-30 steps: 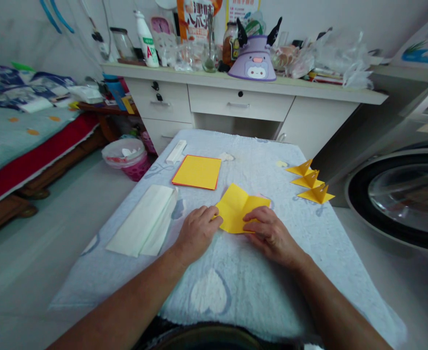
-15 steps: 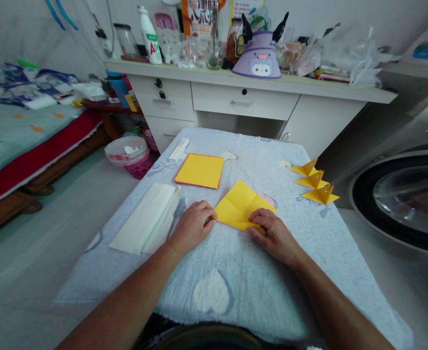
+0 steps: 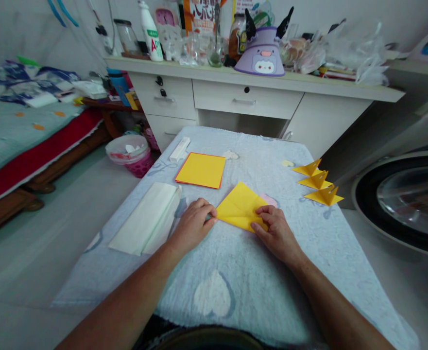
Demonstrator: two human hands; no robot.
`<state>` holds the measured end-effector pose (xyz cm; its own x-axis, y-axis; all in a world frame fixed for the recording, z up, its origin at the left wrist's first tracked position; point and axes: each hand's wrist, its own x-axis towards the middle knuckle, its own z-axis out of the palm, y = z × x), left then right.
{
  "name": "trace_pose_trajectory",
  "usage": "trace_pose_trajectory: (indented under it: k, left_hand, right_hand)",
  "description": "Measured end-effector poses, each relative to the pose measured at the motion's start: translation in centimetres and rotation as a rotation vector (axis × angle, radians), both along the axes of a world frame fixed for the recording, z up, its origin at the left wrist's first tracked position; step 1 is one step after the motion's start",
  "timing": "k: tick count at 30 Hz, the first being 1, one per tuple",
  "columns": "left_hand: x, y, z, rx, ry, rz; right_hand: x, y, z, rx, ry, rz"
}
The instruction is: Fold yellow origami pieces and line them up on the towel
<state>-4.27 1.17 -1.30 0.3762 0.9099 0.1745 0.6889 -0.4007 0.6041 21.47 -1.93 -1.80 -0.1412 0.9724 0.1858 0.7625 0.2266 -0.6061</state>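
A creased square of yellow paper (image 3: 238,204) lies on the cloth-covered table with one corner pointing away from me. My left hand (image 3: 198,219) pinches its left corner between thumb and fingers. At its right side, my right hand (image 3: 275,228) holds the near right edge, thumb at the near edge and curled fingers on top. Just beyond the left hand sits a stack of square paper (image 3: 201,170), yellow on top with red-orange edges below. Several folded yellow paper pieces (image 3: 316,181) with upright points stand in a row at the far right.
A folded pale paper or cloth packet (image 3: 146,218) lies left of my left hand. Near the table's far left corner is a small white box (image 3: 179,149). Beyond stands a white drawer desk (image 3: 243,99) crowded with jars and bags; a washing machine (image 3: 363,194) is on the right.
My right hand has shifted slightly, its thumb and fingers a little further apart on the paper. The paper's inner creases look flatter. The left hand keeps its pinch on the left corner.
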Motion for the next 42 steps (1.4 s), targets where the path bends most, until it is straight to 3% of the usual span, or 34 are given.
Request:
trace_pose_trajectory:
  k: [12, 42]
  left_hand:
    - [0.3, 0.1, 0.2, -0.017, -0.022, 0.027]
    - [1.8, -0.2, 0.4, 0.038, 0.224, 0.141]
  right_hand:
    - [-0.3, 0.2, -0.4, 0.005, -0.029, -0.04]
    - [-0.8, 0.5, -0.3, 0.06, -0.148, -0.129]
